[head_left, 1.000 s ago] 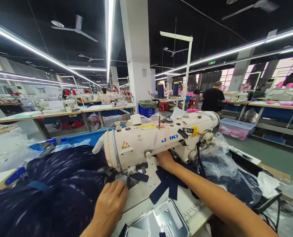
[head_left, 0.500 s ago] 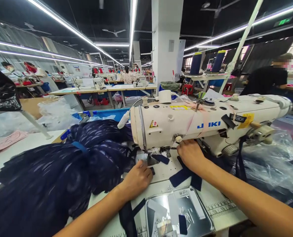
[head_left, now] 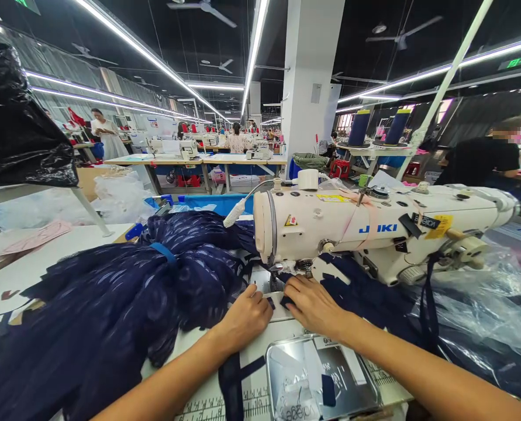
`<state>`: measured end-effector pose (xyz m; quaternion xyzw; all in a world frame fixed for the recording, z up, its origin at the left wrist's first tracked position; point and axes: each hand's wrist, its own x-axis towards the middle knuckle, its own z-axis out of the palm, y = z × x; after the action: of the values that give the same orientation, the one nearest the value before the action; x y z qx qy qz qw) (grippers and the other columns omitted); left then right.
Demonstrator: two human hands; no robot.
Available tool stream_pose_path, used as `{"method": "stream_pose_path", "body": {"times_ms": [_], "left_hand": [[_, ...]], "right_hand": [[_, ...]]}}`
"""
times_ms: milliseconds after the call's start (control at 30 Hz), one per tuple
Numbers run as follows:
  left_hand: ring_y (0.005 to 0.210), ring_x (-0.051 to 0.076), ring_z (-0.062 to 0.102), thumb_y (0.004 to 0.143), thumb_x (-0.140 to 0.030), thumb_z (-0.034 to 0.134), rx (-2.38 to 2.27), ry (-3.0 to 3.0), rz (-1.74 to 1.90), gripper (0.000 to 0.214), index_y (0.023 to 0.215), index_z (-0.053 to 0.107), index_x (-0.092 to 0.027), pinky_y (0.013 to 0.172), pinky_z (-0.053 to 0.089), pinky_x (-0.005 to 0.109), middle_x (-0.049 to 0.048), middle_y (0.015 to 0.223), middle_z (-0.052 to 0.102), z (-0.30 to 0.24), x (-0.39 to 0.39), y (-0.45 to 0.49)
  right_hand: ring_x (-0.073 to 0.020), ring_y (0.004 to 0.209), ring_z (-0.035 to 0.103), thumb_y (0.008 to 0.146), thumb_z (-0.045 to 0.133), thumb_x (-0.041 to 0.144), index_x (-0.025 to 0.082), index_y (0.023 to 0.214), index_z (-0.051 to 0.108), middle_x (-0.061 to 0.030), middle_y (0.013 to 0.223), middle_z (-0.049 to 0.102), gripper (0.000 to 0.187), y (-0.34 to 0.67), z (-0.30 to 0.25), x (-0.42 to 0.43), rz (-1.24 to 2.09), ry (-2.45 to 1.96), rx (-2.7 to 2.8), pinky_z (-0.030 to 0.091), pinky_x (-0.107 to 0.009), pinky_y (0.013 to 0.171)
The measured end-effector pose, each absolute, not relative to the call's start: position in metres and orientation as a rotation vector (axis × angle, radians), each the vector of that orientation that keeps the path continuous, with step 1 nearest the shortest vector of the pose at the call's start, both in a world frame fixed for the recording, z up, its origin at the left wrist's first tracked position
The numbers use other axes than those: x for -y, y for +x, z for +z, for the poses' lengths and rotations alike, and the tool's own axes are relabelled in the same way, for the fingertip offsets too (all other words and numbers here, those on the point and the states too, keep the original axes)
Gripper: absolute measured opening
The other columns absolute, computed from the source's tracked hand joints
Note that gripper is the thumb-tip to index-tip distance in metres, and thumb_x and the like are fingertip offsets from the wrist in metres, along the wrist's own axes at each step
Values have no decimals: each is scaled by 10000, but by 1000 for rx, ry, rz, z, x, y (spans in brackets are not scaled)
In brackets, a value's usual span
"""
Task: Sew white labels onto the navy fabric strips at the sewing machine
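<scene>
At the needle end of a white sewing machine (head_left: 330, 219), my two hands sit close together on the bed. My left hand (head_left: 246, 318) is closed, with a dark navy end of fabric strip (head_left: 271, 303) poking out by its thumb. Just right of the presser foot (head_left: 276, 282), my right hand (head_left: 315, 304) pinches a small navy fabric piece (head_left: 287, 302); its fingers partly hide it. A large bundle of navy strips (head_left: 111, 298), tied with a blue band (head_left: 162, 253), lies left of my left hand. More navy strips (head_left: 352, 286) lie under the machine arm.
A metal tray (head_left: 302, 374) with paper slips and a navy scrap lies in front of my hands. Another navy strip (head_left: 230, 386) hangs near the table ruler marks. Clear plastic (head_left: 488, 292) covers the right side. Thread cones (head_left: 359, 127) stand behind; co-workers are farther off.
My right hand has come left from under the machine arm to beside the presser foot, with a navy piece in its fingers. My left hand stays near the needle. The view has shifted slightly.
</scene>
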<state>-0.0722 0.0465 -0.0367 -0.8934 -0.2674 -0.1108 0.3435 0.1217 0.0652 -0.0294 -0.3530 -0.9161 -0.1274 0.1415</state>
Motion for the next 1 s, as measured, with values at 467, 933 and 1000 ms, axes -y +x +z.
{"method": "stream_pose_path", "body": {"times_ms": [467, 933, 1000], "left_hand": [[530, 147, 438, 800, -47, 418, 723, -2277, -468, 189, 643, 481, -131, 588, 282, 302, 4, 571, 504, -39, -43, -74], [534, 153, 449, 802, -43, 390, 714, -2301, -444, 191, 667, 498, -125, 573, 295, 306, 16, 582, 505, -41, -45, -65], [530, 153, 447, 788, -39, 409, 712, -2307, -427, 184, 652, 500, -125, 572, 290, 304, 15, 573, 503, -41, -45, -65]], "right_hand": [[-144, 753, 528, 781, 448, 69, 151, 683, 539, -34, 816, 569, 157, 104, -37, -72, 134, -1191, 2472, 372, -280, 710], [-114, 662, 528, 761, 466, 77, 163, 601, 519, 5, 731, 567, 190, 94, -42, -78, 462, -1266, 2290, 354, -227, 606], [-116, 665, 524, 765, 461, 72, 162, 615, 522, 6, 729, 561, 186, 95, -39, -76, 444, -1252, 2305, 354, -234, 613]]}}
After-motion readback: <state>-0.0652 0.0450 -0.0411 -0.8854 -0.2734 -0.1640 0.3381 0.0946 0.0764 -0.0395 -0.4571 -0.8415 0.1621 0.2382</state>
